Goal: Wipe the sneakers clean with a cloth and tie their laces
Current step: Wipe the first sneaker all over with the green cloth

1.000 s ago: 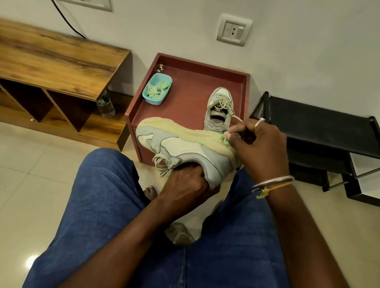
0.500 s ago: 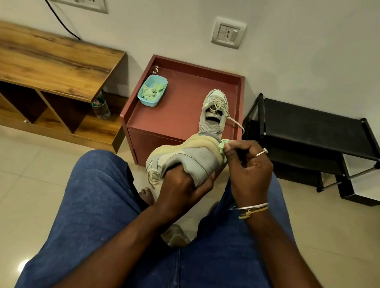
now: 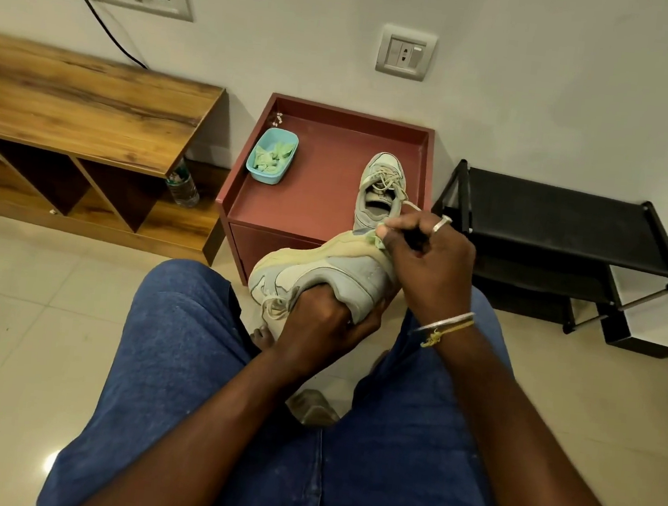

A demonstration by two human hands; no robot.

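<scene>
**Q:** Left hand, state?

**A:** My left hand (image 3: 325,322) grips the shoe (image 3: 322,268) from below, with the fingers curled round its upper. The shoe lies on its side above my knees, sole edge up and toe to the left. Its laces hang beside my left hand.

**Q:** Right hand?

**A:** My right hand (image 3: 426,262) pinches a green cloth (image 3: 375,240) and presses it on the sole edge at the heel. Both hands are close together on the one shoe.

**Q:** Second shoe, location?

**A:** The second shoe (image 3: 380,191) stands upright on the red table (image 3: 308,209), just beyond my right hand, with one lace end trailing right. A blue tub (image 3: 271,155) of green pieces sits at the table's far left.
</scene>
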